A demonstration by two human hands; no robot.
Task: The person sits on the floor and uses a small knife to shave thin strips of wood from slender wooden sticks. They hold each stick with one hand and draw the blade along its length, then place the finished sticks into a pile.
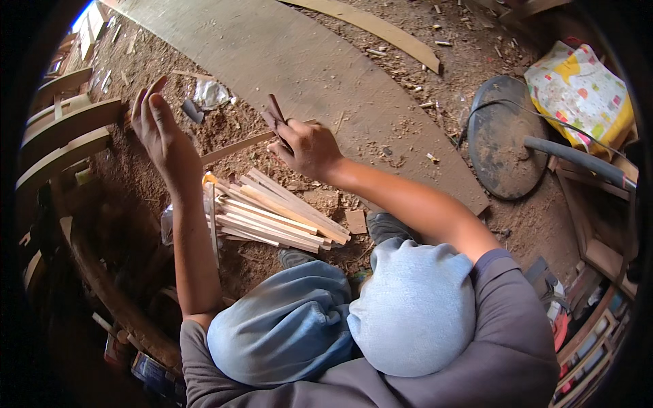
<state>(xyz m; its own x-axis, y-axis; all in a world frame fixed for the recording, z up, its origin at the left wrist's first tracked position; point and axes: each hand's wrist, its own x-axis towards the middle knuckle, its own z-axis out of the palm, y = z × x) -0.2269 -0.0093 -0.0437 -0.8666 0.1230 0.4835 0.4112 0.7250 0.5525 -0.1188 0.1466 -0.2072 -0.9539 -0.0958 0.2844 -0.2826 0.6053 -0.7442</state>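
Note:
My left hand (163, 139) is raised over the littered floor at the left, fingers stretched out and nothing in them. My right hand (309, 148) is closed on a dark brown folded piece (273, 114), possibly sandpaper, which sticks out past the fingers. A thin wooden strip (235, 147) runs between my hands and passes at my right fingers; whether they grip it too is hidden. Below the hands, in front of my knees, lies a loose bundle of pale wooden sticks (272, 214).
A long flat board (381, 115) crosses the sawdust-covered floor. A curved wood piece (381, 27) lies beyond it. At right are a round dark base with a pole (507, 139) and a colourful bag (578, 95). Curved wooden frames (71, 132) stand at left.

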